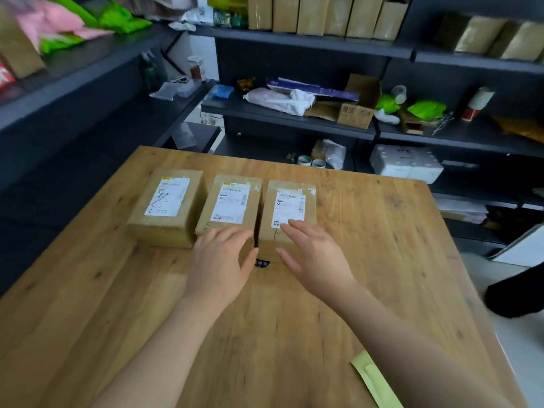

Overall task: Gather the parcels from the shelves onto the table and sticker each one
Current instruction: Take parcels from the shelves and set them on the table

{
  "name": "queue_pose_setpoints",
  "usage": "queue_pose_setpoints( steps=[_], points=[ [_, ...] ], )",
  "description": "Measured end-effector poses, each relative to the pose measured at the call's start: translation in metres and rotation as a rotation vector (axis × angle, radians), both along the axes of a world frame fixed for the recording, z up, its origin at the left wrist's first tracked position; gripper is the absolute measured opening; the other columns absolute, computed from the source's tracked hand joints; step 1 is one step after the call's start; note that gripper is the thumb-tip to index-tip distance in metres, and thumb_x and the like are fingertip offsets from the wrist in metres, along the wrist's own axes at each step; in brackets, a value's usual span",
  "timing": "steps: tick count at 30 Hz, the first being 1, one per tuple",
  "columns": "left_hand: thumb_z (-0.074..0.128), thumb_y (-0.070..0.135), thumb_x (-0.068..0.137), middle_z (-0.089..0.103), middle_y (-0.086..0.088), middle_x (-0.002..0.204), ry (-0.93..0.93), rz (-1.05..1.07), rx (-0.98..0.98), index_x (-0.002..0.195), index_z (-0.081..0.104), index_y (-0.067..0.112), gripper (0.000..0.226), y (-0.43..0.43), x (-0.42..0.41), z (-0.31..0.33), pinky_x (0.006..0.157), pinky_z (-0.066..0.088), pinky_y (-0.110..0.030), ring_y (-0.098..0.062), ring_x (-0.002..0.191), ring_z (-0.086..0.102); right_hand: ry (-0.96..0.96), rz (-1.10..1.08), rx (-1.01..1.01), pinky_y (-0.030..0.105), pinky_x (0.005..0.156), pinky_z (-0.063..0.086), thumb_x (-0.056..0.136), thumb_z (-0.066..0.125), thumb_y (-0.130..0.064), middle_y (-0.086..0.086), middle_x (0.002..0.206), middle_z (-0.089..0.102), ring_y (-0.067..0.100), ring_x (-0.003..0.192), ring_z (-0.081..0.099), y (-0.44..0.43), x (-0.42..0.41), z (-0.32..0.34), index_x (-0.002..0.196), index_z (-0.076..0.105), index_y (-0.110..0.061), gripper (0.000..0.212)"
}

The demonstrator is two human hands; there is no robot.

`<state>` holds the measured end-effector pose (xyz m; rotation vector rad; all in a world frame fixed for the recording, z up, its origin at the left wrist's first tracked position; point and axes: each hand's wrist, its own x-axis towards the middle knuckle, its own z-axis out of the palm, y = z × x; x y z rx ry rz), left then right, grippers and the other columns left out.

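The left parcel (pixel 166 207), the middle parcel (pixel 231 201) and the right parcel (pixel 290 201) lie in a row on the worktop (pixel 368 245). Their labels face up, so each top is easy to reach with a sticker. They sit just beside each other.

The left hand (pixel 219 260) lies on the near end of the middle parcel, fingers straight, gripping nothing. The right hand (pixel 312 251) rests on the near end of the right parcel, fingers spread, tips on the label. It grips nothing too. I think the hands are nudging these two into line.

A yellow sheet (pixel 375 378) lies near the right front edge. It may be the stickers.

There is lots of bare wood in front and to the right for more. Brown parcels (pixel 312 14) stand on the top shelf (pixel 294 42).
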<state>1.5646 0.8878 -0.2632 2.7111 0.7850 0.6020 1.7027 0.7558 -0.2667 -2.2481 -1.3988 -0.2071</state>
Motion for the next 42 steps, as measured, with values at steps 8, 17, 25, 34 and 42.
queue_pose_setpoints(
  steps=[8, 17, 25, 34, 42],
  points=[
    [0.051, 0.042, 0.085, 0.067, 0.003, 0.113, -0.003, 0.327, 0.035, 0.114, 0.067, 0.020, 0.040, -0.060, -0.104, 0.022, 0.081, 0.046, -0.039, -0.025, 0.100, 0.060, 0.043, 0.359, 0.040, 0.036, 0.098, 0.046, 0.088, 0.064, -0.036, 0.006, 0.127, 0.062, 0.023, 0.116, 0.058, -0.008, -0.075, 0.027, 0.125, 0.061, -0.013, 0.044],
    [0.050, 0.044, 0.087, 0.068, -0.001, 0.112, 0.020, 0.769, 0.027, 0.115, 0.067, 0.017, 0.042, -0.155, -0.267, 0.034, 0.083, 0.048, -0.041, -0.028, 0.099, 0.060, 0.114, 0.797, 0.047, 0.034, 0.095, 0.049, 0.088, 0.062, -0.038, 0.007, 0.126, 0.063, 0.023, 0.115, 0.059, -0.017, -0.213, 0.032, 0.123, 0.062, -0.013, 0.043],
    [0.055, 0.042, 0.084, 0.070, -0.001, 0.108, -0.022, 1.190, 0.074, 0.111, 0.070, 0.017, 0.040, -0.230, -0.427, 0.042, 0.084, 0.051, -0.041, -0.026, 0.096, 0.064, 0.145, 1.172, 0.074, 0.039, 0.092, 0.052, 0.086, 0.061, -0.035, 0.007, 0.122, 0.065, 0.025, 0.111, 0.062, -0.019, -0.387, 0.049, 0.121, 0.064, -0.012, 0.042],
    [0.061, 0.037, 0.078, 0.072, 0.000, 0.102, -0.060, 1.614, 0.178, 0.106, 0.071, 0.017, 0.036, -0.343, -0.622, 0.064, 0.078, 0.053, -0.038, -0.026, 0.090, 0.064, 0.126, 1.579, 0.086, 0.036, 0.102, 0.044, 0.089, 0.062, -0.034, 0.007, 0.128, 0.061, 0.023, 0.118, 0.056, -0.064, -0.629, 0.072, 0.126, 0.060, -0.013, 0.043],
    [0.073, 0.030, 0.079, 0.072, -0.002, 0.104, 0.020, 1.926, 0.230, 0.108, 0.071, 0.015, 0.032, -0.443, -0.761, 0.085, 0.083, 0.053, -0.040, -0.027, 0.092, 0.065, 0.189, 1.894, 0.056, 0.032, 0.103, 0.040, 0.091, 0.060, -0.033, 0.004, 0.130, 0.059, 0.019, 0.121, 0.053, -0.134, -0.815, 0.088, 0.129, 0.058, -0.015, 0.043]
  ],
)
